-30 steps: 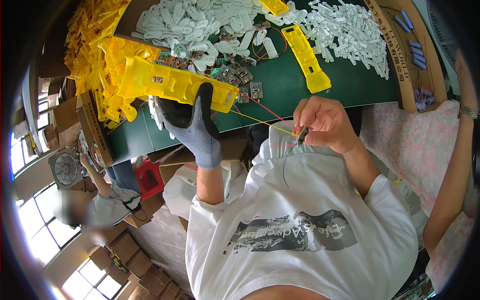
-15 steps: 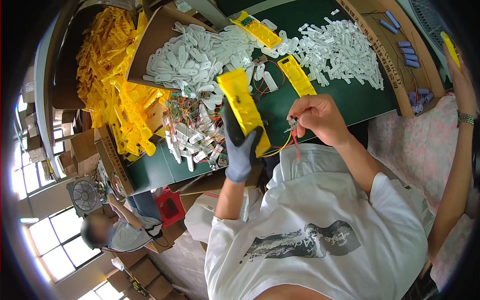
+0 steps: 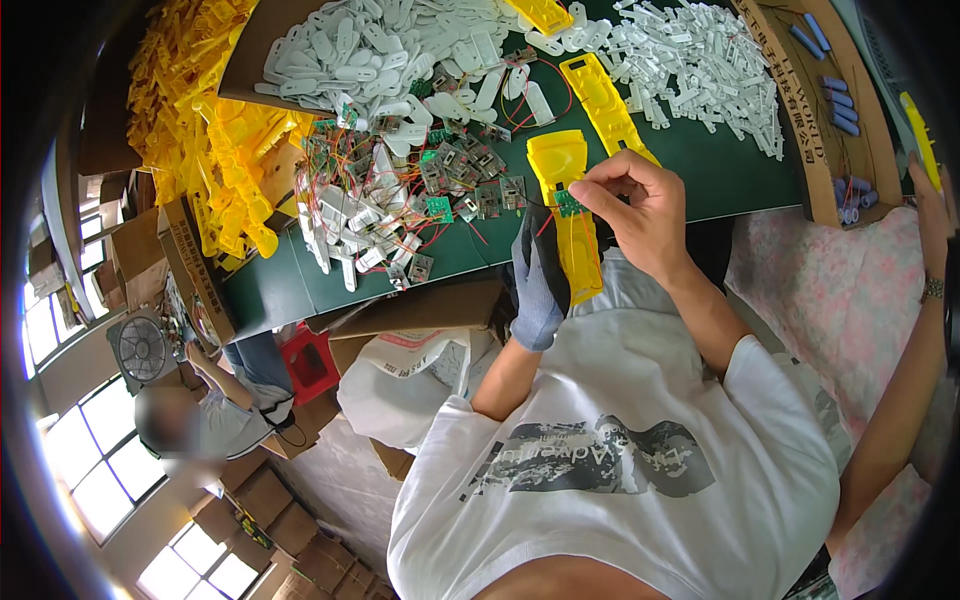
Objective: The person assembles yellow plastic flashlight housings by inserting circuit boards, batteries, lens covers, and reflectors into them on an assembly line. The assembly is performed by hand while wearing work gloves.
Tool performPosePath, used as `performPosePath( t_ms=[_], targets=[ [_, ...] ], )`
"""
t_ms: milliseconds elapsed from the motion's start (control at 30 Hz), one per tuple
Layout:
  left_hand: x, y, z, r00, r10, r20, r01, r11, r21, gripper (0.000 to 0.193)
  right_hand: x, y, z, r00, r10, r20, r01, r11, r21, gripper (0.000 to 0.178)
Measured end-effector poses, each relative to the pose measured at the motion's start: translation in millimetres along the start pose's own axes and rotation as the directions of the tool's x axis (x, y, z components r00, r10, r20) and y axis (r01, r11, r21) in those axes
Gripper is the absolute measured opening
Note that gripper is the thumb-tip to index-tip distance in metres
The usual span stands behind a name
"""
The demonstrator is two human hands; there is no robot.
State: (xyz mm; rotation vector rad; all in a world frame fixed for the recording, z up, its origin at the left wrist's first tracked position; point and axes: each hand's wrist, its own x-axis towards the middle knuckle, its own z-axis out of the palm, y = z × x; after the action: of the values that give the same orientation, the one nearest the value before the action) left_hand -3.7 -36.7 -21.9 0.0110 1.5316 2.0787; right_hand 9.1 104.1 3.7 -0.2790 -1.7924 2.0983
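My left hand point(image 3: 541, 285), in a grey and black glove, is closed round a yellow plastic casing point(image 3: 577, 255), whose hollow side faces up. In my bare right hand point(image 3: 640, 205), thumb and fingers pinch a small green circuit board point(image 3: 568, 203) over the casing's upper part. A thin wire runs from the board down along the casing. Just beyond my right hand, another yellow casing half point(image 3: 603, 100) lies on the green table. Left of my gloved hand spreads a heap of circuit boards with red wires point(image 3: 450, 170), mixed with white plastic parts.
White oval covers point(image 3: 370, 50) spill from a cardboard box. Yellow casings point(image 3: 190, 130) are piled at far left, small white parts point(image 3: 700, 75) at far right. A carton point(image 3: 800, 120) holds blue cylinders. A co-worker's hand point(image 3: 930, 190) holds a yellow piece at right; another person point(image 3: 225, 405) sits at left.
My left hand has turned the yellow casing from its outer side to its hollow side and moved right. My right hand has brought the circuit board onto it. The view has shifted.
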Motion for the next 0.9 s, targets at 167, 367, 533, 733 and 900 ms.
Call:
performPosePath(
  t_ms=[167, 367, 533, 733, 900],
  targets=[
    [-0.2, -1.4, 2.1, 0.991, 0.08, 0.106, -0.079, 0.997, -0.016, 0.033, -3.4, 9.7, -0.1, 0.997, -0.029, -0.068, 0.033, 0.998, 0.058, 0.011],
    [0.2, -2.8, 8.1, 0.997, 0.067, 0.029, -0.067, 0.998, 0.002, 0.034, -1.9, 14.5, -1.6, 0.994, -0.055, -0.09, 0.059, 0.998, 0.036, 0.011],
    [6.1, 3.5, 20.2, 0.985, 0.169, -0.036, -0.164, 0.979, 0.121, 0.025, -0.5, 18.2, -3.0, 0.996, -0.027, -0.085, 0.025, 0.999, -0.028, 0.011],
    [6.8, 21.3, 32.1, 0.996, 0.053, -0.076, -0.056, 0.997, -0.051, 0.023, 3.0, -18.1, -8.9, 0.997, 0.035, -0.069, -0.025, 0.991, 0.133, 0.017],
    [13.6, 20.9, 29.5, 0.995, 0.104, 0.01, -0.104, 0.994, 0.016, 0.024, 0.9, -13.2, -34.0, 0.987, 0.069, 0.143, -0.037, 0.976, -0.214, 0.018]
  ],
)
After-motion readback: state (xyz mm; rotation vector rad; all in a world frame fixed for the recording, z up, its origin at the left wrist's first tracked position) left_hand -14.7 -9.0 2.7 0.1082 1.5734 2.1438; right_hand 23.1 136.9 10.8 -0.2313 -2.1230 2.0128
